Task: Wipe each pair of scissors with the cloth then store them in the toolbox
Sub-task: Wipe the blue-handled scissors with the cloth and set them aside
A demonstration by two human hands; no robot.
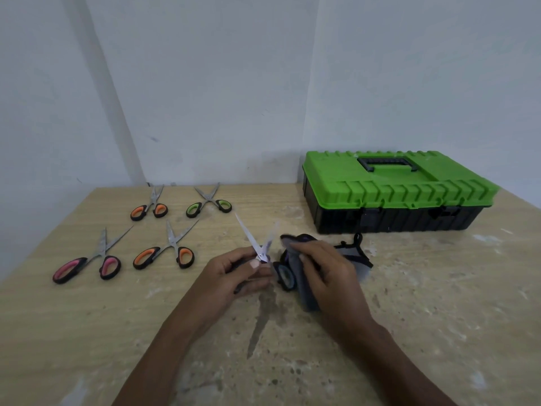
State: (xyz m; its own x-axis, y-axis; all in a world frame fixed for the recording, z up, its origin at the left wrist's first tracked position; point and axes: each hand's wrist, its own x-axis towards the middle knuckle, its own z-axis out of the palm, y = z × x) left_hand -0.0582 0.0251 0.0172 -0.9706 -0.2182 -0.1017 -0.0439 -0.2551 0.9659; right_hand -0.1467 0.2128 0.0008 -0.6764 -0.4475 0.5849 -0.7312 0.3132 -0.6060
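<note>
My left hand pinches a pair of scissors near the pivot, blades spread and pointing up and away. One black handle loop shows between my hands. My right hand grips a dark grey cloth and holds it against the right blade. The green-lidded black toolbox stands lid down at the back right. On the left of the table lie several more scissors: pink-handled, orange-handled, a second orange pair and a green pair.
The wooden table has a worn, speckled surface. A white wall runs right behind the toolbox and the far scissors. The table's left edge slants near the pink-handled scissors.
</note>
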